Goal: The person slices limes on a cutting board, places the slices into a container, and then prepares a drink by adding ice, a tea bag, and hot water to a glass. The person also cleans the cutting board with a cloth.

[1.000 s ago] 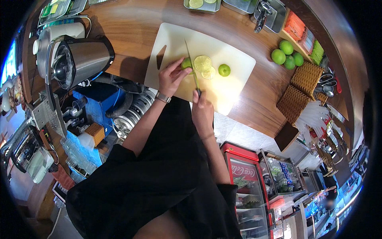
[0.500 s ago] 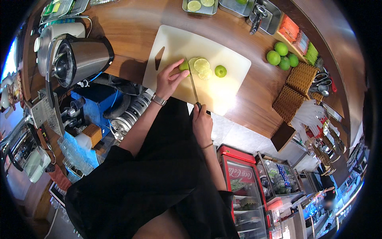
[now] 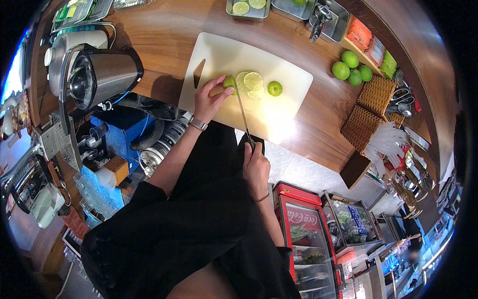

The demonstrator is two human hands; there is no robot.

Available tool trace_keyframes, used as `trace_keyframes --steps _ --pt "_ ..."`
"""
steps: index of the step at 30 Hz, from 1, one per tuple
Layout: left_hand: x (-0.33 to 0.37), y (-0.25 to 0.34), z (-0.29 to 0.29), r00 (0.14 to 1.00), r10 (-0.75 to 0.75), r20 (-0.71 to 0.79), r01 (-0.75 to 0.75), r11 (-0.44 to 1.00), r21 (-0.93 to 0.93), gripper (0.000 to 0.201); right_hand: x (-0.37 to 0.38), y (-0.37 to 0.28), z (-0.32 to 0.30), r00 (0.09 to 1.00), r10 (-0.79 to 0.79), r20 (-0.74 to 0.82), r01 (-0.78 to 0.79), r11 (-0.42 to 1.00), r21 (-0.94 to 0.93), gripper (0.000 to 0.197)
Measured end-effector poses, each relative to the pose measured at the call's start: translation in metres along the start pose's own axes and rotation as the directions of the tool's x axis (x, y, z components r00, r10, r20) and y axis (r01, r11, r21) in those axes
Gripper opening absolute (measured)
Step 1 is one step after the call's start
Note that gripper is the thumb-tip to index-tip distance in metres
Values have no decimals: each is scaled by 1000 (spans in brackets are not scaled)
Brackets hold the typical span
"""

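Observation:
My left hand (image 3: 211,99) pinches a cut lime (image 3: 229,82) on the white cutting board (image 3: 284,112). In my right hand (image 3: 256,169) is a knife (image 3: 243,115), gripped by its dark handle. Its narrow blade points away from me, the tip end beside the cut face of the lime. Just right of the blade lie several lime slices (image 3: 253,80), overlapping one another. A small lime end piece (image 3: 275,88) sits apart from them, farther right on the board.
Several whole limes (image 3: 341,71) lie right of the board, near wicker baskets (image 3: 366,119). Metal trays (image 3: 249,11), one with lime slices, stand at the far edge. A steel pitcher-like appliance (image 3: 102,74) stands left. Below right is a red-framed glass-door fridge (image 3: 303,219).
My right hand has drawn the knife back toward me, its handle now nearer my body. My left hand stays on the lime, nearly unmoved.

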State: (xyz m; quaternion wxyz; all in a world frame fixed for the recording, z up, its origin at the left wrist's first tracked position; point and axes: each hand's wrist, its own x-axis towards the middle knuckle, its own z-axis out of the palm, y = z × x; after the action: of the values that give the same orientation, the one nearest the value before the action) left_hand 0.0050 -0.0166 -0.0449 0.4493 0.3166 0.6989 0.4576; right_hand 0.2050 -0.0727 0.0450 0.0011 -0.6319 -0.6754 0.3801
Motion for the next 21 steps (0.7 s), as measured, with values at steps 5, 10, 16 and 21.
trace_keyframes --steps 5,10,16,21 --pt "0 -1 2 1000 24 -20 -24 1000 -13 41 -6 4 4 1000 -6 -24 6 1000 -10 31" --pt "3 -14 -5 991 137 -7 -134 979 154 42 20 -5 15 994 -66 -88 68 998 12 30" --pt "1 0 2 993 113 -31 -113 994 -9 40 89 -26 54 970 -133 -204 152 985 78 29" --pt "3 1 -1 996 78 -34 -77 996 35 40 68 -11 64 962 -146 -230 156 987 26 30"
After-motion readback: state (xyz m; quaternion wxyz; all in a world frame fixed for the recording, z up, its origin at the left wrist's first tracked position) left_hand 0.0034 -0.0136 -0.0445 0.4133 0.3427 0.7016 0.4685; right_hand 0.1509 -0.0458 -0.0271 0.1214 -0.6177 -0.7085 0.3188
